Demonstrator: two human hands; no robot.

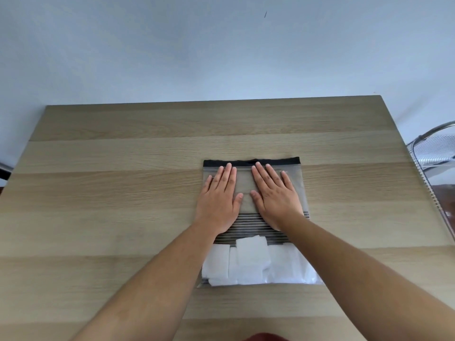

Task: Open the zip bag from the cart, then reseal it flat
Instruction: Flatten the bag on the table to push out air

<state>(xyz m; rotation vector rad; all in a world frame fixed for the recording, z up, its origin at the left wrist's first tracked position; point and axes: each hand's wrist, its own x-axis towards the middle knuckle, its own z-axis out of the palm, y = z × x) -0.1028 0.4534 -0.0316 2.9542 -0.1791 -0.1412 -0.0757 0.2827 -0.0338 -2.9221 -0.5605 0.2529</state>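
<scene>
A clear zip bag [246, 190] lies flat on the wooden table [123, 193], its black zip strip [275, 161] at the far end. Thin black stripes cross its middle and folded white paper pieces [251, 262] fill its near end. My left hand [218, 198] rests palm down on the bag's left part, fingers spread, fingertips just short of the zip strip. Beside it, my right hand [274, 195] presses flat on the bag's right part, fingers likewise pointing at the strip. Neither hand grips anything.
A metal wire cart [433, 153] stands past the table's right edge. A pale wall rises behind the table's far edge. Something dark pokes in at the far left edge [3, 169].
</scene>
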